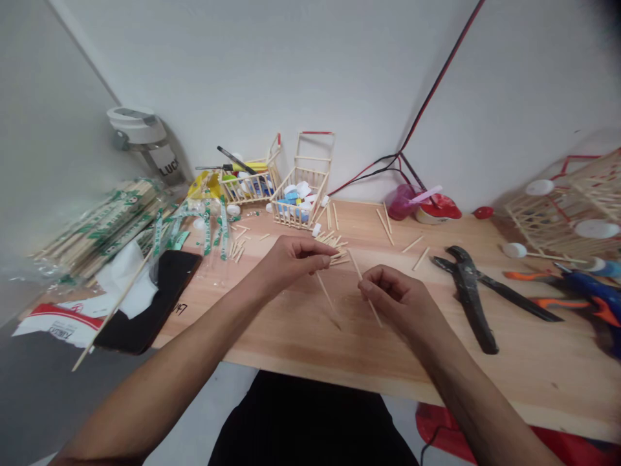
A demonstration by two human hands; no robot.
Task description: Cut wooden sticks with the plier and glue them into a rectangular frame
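Note:
My left hand (295, 260) is closed in a pinch on a thin wooden stick (326, 291), which slants down toward the tabletop. Between the thumb and fingers of my right hand (395, 294) is another wooden stick (356, 264), tilted, its upper end leaning left. The two sticks are apart. Just beyond my left fingertips lies a heap of short cut sticks (334, 244). Behind it stands a small cart made of sticks (295, 194), holding white and blue bits. A second stick cart (247, 184) beside it holds pens and coloured pieces.
Pincers (468, 291) and orange-and-blue handled tools (582, 298) lie at right, below a larger stick model (572, 200). Packaged chopsticks (107, 223), a phone (160, 298), tissue (127, 278) and a bottle (145, 142) are at left. A red-and-pink container (439, 207) stands by the wall.

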